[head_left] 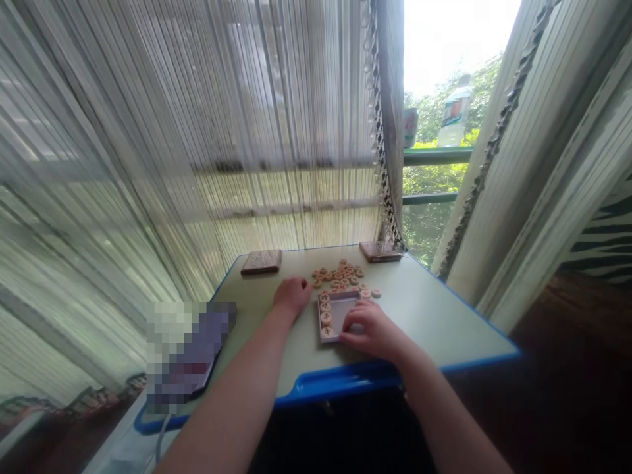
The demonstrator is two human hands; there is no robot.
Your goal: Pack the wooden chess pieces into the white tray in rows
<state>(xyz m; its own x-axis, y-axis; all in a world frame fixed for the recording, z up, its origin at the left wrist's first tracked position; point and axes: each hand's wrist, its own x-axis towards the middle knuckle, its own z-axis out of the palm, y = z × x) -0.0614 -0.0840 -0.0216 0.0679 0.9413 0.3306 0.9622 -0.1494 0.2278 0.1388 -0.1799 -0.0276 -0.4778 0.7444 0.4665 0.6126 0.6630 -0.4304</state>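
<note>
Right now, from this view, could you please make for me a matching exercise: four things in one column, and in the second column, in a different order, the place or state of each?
Column one:
1. Tray
2. Loose pieces
3. Bottle
4. Right hand

Column two:
A. Just above a green rail
B. Over the tray's near right corner
C. Contains four pieces lined up along its left side
D. Gathered mostly beyond the tray's far side

Right pairs: 1-C, 2-D, 3-A, 4-B
</note>
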